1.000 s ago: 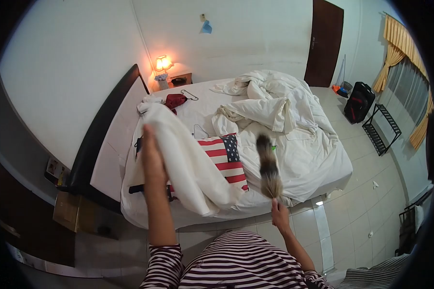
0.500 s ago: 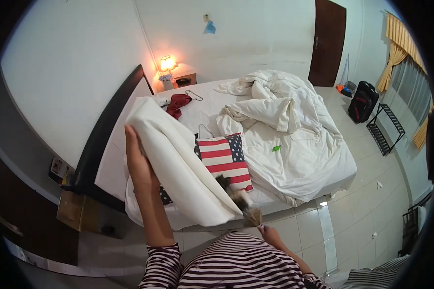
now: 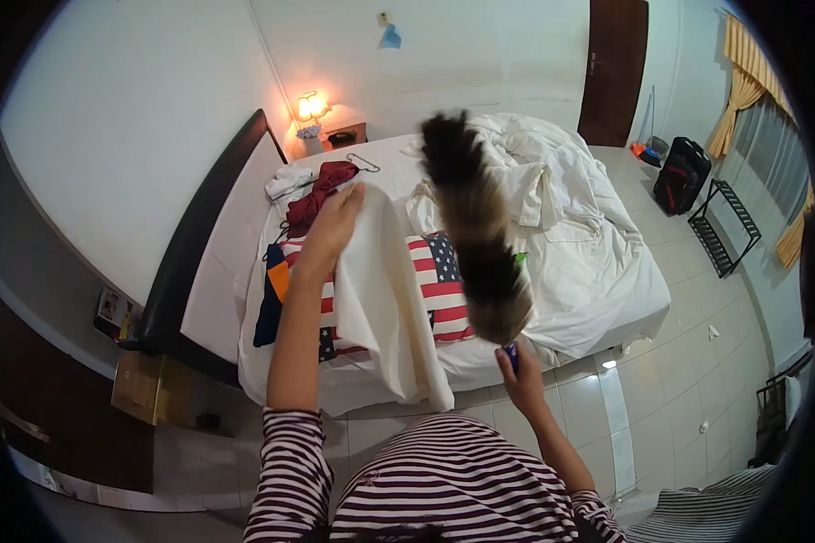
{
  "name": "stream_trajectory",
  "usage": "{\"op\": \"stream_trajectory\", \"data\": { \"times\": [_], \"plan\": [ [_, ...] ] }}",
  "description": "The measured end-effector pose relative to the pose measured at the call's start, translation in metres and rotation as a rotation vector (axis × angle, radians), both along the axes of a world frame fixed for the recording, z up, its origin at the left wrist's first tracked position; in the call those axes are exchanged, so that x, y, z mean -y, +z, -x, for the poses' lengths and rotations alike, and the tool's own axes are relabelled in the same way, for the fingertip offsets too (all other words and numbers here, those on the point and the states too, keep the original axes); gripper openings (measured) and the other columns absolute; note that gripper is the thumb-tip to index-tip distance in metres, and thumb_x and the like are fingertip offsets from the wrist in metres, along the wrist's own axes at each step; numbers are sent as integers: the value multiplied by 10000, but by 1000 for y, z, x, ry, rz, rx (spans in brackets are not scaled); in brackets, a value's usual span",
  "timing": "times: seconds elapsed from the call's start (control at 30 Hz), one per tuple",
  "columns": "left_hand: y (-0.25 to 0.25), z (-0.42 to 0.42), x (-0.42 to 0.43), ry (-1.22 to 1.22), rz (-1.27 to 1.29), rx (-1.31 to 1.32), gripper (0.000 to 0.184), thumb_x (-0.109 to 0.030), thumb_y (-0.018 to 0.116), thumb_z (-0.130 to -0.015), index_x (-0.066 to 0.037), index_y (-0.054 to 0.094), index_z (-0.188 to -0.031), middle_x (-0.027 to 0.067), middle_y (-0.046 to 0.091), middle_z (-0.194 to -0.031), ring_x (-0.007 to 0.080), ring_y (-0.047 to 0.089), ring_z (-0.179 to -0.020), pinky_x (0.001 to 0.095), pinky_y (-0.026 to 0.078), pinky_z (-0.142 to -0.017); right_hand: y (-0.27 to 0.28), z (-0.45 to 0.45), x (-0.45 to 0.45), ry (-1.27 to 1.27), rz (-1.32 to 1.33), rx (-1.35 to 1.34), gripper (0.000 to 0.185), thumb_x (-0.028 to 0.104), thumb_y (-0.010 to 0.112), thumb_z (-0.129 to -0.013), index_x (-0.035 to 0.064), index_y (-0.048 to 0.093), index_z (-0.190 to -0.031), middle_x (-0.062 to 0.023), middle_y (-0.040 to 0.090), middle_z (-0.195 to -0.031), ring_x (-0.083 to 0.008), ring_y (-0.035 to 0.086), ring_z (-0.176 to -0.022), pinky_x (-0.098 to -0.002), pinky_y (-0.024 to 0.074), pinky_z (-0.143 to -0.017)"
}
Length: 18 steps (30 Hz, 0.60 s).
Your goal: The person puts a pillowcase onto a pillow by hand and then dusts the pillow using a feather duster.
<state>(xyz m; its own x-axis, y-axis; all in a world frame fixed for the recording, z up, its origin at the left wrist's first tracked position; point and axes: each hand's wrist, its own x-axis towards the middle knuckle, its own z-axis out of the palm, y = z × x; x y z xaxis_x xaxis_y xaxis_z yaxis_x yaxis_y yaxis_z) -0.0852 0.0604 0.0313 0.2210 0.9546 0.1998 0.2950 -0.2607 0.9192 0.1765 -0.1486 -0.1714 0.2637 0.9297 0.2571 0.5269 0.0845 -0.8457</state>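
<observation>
My left hand grips a white cloth by its upper edge. It hangs in folds over the bed's near side; whether it has filling inside I cannot tell. In my right hand is the purple handle of a feather duster, its black and brown feathers raised and slightly blurred. Behind the cloth, a cushion with red and white stripes and stars lies on the bed, partly covered. A dark blue and orange fabric piece lies left of my left forearm.
The bed carries a rumpled white blanket, a dark red cloth and a hanger. A lit lamp stands beyond the headboard. At the right are a black suitcase and a rack.
The feather duster has swung from low beside the cloth up over the bed. My left hand has moved right and farther up with the cloth, which now hangs narrower, uncovering the blue and orange fabric.
</observation>
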Motion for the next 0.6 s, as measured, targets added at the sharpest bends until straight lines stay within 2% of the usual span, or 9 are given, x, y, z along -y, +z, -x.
{"op": "stream_trajectory", "data": {
  "times": [0.03, 0.1, 0.13, 0.2, 0.27, 0.37, 0.43, 0.53, 0.6],
  "plan": [
    [11, 3, -2, -61, -40, -61, 530, -447, 457, -993, 25, 566, -1209, 41, 613, -1077, 114, 502, -995, 263, 383, -939, -17, -2, 1, 37, -24, 126, 364, 361, 592, -916, 6, 546, -852, -214, 563, -638, -395, 559, -570, -444, 417, -526],
    [35, 18, -5, -180, -122, -179, 523, -450, 475, -986, 19, 577, -1194, 31, 614, -1066, 109, 502, -994, 268, 387, -940, -88, -17, 1, 114, -75, 383, 318, 354, 625, -886, 44, 557, -868, -195, 590, -660, -392, 588, -595, -441, 448, -529],
    [47, 25, -4, -248, -123, -176, 517, -443, 488, -981, 18, 581, -1194, 36, 619, -1070, 113, 509, -997, 271, 390, -943, -117, -28, 4, 158, 55, 558, 312, 394, 653, -839, 93, 588, -885, -153, 634, -709, -364, 630, -635, -452, 487, -545],
    [65, 38, 1, -380, -125, -169, 504, -430, 513, -971, 15, 590, -1195, 48, 628, -1076, 119, 523, -1005, 276, 396, -947, -175, -53, 25, 209, 322, 780, 336, 438, 648, -830, 109, 609, -884, -131, 647, -729, -334, 642, -634, -447, 494, -545],
    [72, 43, 4, -274, -209, -262, 483, -401, 525, -971, 17, 592, -1202, 77, 639, -1101, 144, 545, -1035, 286, 402, -959, -188, -74, 29, 261, 474, 935, 360, 480, 642, -821, 125, 627, -875, -114, 657, -741, -308, 651, -635, -445, 495, -544],
    [74, 39, 6, -168, -301, -359, 460, -368, 530, -972, 12, 585, -1225, 121, 644, -1136, 190, 567, -1082, 302, 406, -977, -154, -86, 40, 355, 523, 999, 388, 527, 634, -806, 141, 640, -840, -94, 662, -741, -284, 656, -644, -445, 491, -541],
    [71, 32, 2, -202, -317, -421, 465, -365, 533, -970, 10, 576, -1241, 137, 645, -1143, 203, 573, -1092, 301, 406, -979, -85, -83, 24, 425, 506, 979, 400, 541, 635, -795, 141, 637, -808, -80, 659, -733, -284, 655, -657, -440, 489, -543],
    [48, 24, -17, -321, -350, -502, 453, -362, 537, -966, 6, 585, -1227, 129, 659, -1121, 184, 581, -1059, 291, 416, -951, 2, -75, 2, 352, 129, 863, 398, 515, 665, -774, 124, 592, -763, -48, 621, -697, -267, 640, -653, -408, 475, -538],
    [46, 10, -15, -507, -287, -592, 431, -348, 548, -962, 5, 595, -1206, 141, 664, -1102, 190, 591, -1049, 297, 427, -935, 49, -68, -17, 286, -91, 807, 375, 460, 697, -768, 112, 556, -753, -39, 594, -690, -260, 626, -634, -390, 465, -531]
  ]
}}
